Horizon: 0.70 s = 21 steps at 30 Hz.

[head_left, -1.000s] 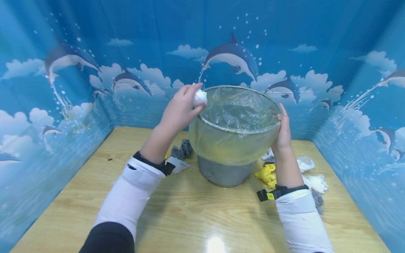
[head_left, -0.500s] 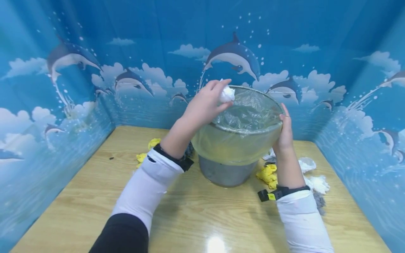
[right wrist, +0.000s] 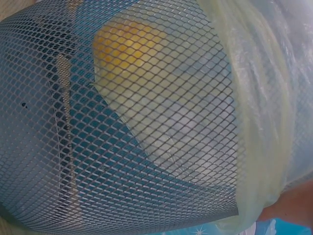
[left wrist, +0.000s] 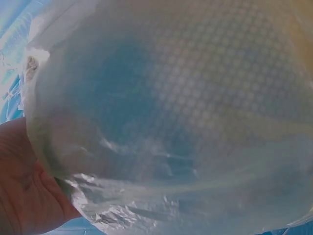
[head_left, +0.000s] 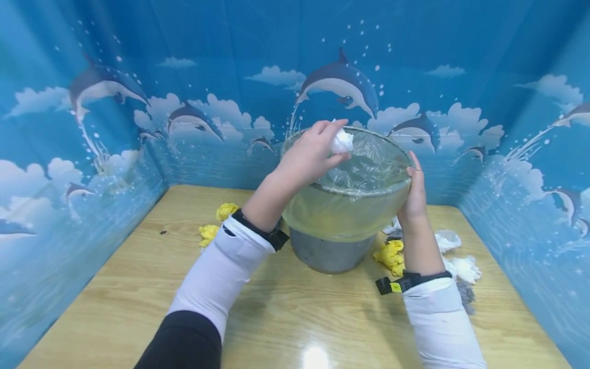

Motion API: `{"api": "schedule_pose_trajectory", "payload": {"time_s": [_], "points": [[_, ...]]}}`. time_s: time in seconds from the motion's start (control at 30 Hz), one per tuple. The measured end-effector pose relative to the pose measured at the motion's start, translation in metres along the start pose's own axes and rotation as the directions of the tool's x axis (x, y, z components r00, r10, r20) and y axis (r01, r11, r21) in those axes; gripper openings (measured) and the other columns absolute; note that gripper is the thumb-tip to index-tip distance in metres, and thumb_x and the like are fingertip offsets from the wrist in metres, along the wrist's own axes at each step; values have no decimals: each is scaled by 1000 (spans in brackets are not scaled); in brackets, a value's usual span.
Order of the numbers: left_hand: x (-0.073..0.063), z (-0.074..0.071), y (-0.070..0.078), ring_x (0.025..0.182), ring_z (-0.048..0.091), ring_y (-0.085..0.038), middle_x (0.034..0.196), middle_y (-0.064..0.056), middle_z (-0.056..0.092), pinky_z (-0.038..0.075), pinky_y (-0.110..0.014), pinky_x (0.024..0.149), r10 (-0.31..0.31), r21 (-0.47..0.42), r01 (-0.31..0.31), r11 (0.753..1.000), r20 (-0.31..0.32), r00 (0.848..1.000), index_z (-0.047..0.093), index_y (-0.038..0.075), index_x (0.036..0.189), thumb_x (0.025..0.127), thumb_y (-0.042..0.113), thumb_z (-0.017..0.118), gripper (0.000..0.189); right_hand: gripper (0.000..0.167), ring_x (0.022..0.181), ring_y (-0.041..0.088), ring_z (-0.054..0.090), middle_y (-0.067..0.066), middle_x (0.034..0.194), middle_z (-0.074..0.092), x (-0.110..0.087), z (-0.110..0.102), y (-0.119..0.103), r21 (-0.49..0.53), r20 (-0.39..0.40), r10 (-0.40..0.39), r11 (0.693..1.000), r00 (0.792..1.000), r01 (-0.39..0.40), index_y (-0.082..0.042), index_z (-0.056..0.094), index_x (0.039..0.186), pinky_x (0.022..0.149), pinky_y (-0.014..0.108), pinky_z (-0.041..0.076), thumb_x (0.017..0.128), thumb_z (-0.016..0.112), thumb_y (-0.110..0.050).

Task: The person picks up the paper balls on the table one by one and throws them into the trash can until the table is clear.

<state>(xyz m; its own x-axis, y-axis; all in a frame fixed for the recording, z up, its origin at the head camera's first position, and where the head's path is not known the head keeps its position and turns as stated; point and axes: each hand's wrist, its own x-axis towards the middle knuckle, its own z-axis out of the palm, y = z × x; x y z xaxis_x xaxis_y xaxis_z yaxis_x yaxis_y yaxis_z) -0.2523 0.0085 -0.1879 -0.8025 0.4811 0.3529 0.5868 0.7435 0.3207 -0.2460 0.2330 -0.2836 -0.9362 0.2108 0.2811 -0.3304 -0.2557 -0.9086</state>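
A grey mesh wastebasket (head_left: 328, 254) stands on the table, lined with a translucent yellowish bin bag (head_left: 341, 215) folded down over its rim. My left hand (head_left: 308, 154) pinches a crumpled white paper ball (head_left: 342, 142) over the left part of the opening. On the right side, my right hand (head_left: 413, 195) grips the lined rim, thumb on top. Through the mesh in the right wrist view, a yellow crumpled piece (right wrist: 127, 46) shows inside the bag. The bag covers most of the left wrist view, with part of my left hand (left wrist: 29, 191) at its edge.
Yellow crumpled balls (head_left: 209, 234) lie left of the basket, partly behind my left arm. To the right are another yellow ball (head_left: 391, 256), white crumpled pieces (head_left: 464, 269) and a grey one (head_left: 465, 294), some by my right forearm. A dolphin-print curtain (head_left: 221, 61) surrounds the table.
My left hand has carried the white paper ball rightward, from the basket's left rim to over its opening. My right hand stays at the rim.
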Motion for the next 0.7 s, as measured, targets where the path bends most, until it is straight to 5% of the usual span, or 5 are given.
{"api": "schedule_pose_trajectory", "payload": {"time_s": [0.17, 0.27, 0.4, 0.7], "points": [[0, 1, -1, 138, 40, -25, 155, -8, 32, 40, -40, 109, -3, 23, 2, 1000, 18, 1000, 23, 24, 155, 94, 43, 58, 73, 64, 138, 23, 34, 9, 158, 24, 0, -1, 0, -1, 8, -3, 1000, 1000, 3, -20, 9, 156, 115, 30, 30, 97, 30, -30], [-1, 3, -2, 149, 17, -29, 163, -5, 11, 18, -51, 119, -22, 100, 15, 995, 75, 997, 9, 32, 157, 93, 53, 52, 80, 64, 137, 22, 35, 9, 158, 24, 0, -1, 0, -3, 9, -3, 1000, 1000, 3, -20, 10, 156, 115, 30, 30, 97, 30, -30], [-3, 4, -3, 148, -14, -32, 163, 0, -14, -6, -60, 116, -49, 172, 22, 985, 155, 987, -4, 39, 155, 92, 64, 42, 82, 64, 139, 24, 33, 9, 158, 23, 0, -1, 1, -4, 6, -5, 1000, 1000, 5, -20, 10, 156, 116, 31, 29, 96, 30, -30], [-5, 4, -6, 147, -16, -34, 163, -1, -12, -11, -60, 115, -63, 181, 31, 983, 171, 983, -1, 40, 155, 92, 67, 35, 77, 67, 143, 26, 26, 8, 160, 18, 0, 0, 1, 21, 13, -34, 999, 999, 34, -14, 6, 156, 117, 30, 27, 96, 30, -30]]}}
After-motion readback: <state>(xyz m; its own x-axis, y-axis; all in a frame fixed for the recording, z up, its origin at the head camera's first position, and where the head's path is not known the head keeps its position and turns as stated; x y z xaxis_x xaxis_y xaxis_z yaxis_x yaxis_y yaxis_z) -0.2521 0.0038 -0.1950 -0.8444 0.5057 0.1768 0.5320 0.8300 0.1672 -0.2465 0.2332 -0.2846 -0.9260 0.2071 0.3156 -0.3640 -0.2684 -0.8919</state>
